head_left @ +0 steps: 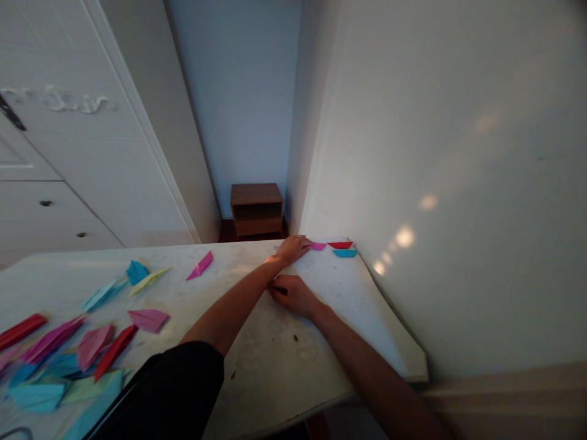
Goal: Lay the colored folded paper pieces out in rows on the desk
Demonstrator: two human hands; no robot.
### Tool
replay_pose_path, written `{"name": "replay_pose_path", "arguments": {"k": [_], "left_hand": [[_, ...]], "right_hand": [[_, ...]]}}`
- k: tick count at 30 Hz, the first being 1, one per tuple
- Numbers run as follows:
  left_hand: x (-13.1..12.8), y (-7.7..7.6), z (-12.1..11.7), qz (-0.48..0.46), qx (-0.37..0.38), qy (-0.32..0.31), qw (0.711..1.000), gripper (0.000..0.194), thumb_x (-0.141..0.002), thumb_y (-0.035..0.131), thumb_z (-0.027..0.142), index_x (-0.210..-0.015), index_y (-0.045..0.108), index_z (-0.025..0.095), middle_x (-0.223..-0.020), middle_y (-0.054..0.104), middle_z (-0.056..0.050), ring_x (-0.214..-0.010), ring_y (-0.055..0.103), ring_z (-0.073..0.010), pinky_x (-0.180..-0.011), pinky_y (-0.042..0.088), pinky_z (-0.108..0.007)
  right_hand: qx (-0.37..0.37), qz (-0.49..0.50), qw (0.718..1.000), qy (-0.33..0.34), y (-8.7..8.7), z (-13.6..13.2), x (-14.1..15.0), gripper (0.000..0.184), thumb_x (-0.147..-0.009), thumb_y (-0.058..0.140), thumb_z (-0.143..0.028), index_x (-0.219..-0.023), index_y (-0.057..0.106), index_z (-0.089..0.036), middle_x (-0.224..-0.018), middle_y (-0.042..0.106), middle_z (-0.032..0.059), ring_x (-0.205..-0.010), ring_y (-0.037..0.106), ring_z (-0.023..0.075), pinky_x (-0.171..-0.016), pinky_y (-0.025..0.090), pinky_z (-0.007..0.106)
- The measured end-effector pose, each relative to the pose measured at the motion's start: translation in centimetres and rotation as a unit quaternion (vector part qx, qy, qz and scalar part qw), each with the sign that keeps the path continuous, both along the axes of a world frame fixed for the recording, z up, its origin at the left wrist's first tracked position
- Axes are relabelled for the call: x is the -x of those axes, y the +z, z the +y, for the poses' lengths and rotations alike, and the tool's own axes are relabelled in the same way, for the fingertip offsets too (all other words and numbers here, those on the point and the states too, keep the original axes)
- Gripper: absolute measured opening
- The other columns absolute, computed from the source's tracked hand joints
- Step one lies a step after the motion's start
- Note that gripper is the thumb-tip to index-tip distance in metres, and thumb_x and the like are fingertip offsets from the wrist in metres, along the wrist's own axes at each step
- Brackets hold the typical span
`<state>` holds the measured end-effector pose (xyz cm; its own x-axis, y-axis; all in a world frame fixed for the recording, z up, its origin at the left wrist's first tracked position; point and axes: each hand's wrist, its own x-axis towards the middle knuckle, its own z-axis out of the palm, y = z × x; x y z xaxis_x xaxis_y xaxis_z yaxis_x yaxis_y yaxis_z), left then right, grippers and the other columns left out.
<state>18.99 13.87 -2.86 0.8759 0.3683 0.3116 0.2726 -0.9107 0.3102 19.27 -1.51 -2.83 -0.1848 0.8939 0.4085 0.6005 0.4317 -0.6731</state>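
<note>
At the table's far edge my left hand (pixel 292 249) reaches out, its fingers drawn together at the near end of a pink folded paper piece (pixel 319 246). Just beyond that piece lie a red folded paper boat (pixel 340 245) and a blue one (pixel 345 253), close together near the corner. My right hand (pixel 293 294) is curled closed over the tabletop, right beside my left wrist. What its fingers hold, if anything, is hidden. A magenta paper piece (pixel 200 266) lies alone to the left of my hands.
Several folded papers, among them a red one (pixel 115 352), a pink one (pixel 149 319) and a light blue one (pixel 37 396), spread across the left of the white table (pixel 257 379). A white wall (pixel 440 153) borders the right side. Behind stand a brown nightstand (pixel 257 194) and white cabinet (pixel 132 183).
</note>
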Motion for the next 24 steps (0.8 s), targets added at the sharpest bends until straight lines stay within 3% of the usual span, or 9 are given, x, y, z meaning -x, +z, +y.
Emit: {"name": "replay_pose_path", "arguments": {"k": [7,15,19,24], "left_hand": [[-0.6,0.4,-0.5,0.015,-0.008,0.048,0.999,0.030,-0.092,0.054,0.032,-0.113,0.070,0.019,-0.114,0.068,-0.008,-0.108,0.062,-0.0231,-0.095,0.045,-0.031],[-1.0,0.7,-0.5,0.029,-0.008,0.053,0.998,0.034,-0.091,0.055,0.036,-0.119,0.067,0.022,-0.113,0.068,-0.007,-0.106,0.063,-0.0235,-0.092,0.047,-0.032],[-0.4,1.0,-0.3,0.021,-0.004,0.053,0.998,0.046,-0.089,0.058,0.041,-0.128,0.060,0.018,-0.123,0.064,-0.009,-0.114,0.059,-0.0243,-0.098,0.045,-0.033],[2.2,1.2,1.0,0.020,-0.011,0.018,1.000,0.066,-0.079,0.069,0.048,-0.132,0.055,0.012,-0.132,0.057,-0.013,-0.124,0.051,-0.0247,-0.106,0.038,-0.033]], "right_hand": [[0.010,0.009,1.000,0.003,0.1,0.0,0.0,0.010,-0.082,0.055,-0.011,-0.075,0.062,-0.013,-0.072,0.060,0.0027,-0.063,0.051,0.0112,-0.060,0.038,0.021],[0.015,0.008,1.000,-0.003,-0.2,0.3,-0.1,0.011,-0.081,0.055,-0.011,-0.073,0.063,-0.012,-0.071,0.060,0.0029,-0.063,0.051,0.0113,-0.060,0.038,0.021],[0.017,0.007,1.000,-0.005,-0.2,0.1,-0.1,0.012,-0.082,0.056,-0.013,-0.078,0.067,-0.012,-0.074,0.064,0.0040,-0.065,0.055,0.0122,-0.063,0.041,0.022],[0.020,0.007,1.000,-0.011,-0.1,-0.1,-0.1,0.017,-0.084,0.057,-0.015,-0.092,0.072,-0.014,-0.091,0.070,0.0064,-0.081,0.063,0.0147,-0.078,0.048,0.025]]}}
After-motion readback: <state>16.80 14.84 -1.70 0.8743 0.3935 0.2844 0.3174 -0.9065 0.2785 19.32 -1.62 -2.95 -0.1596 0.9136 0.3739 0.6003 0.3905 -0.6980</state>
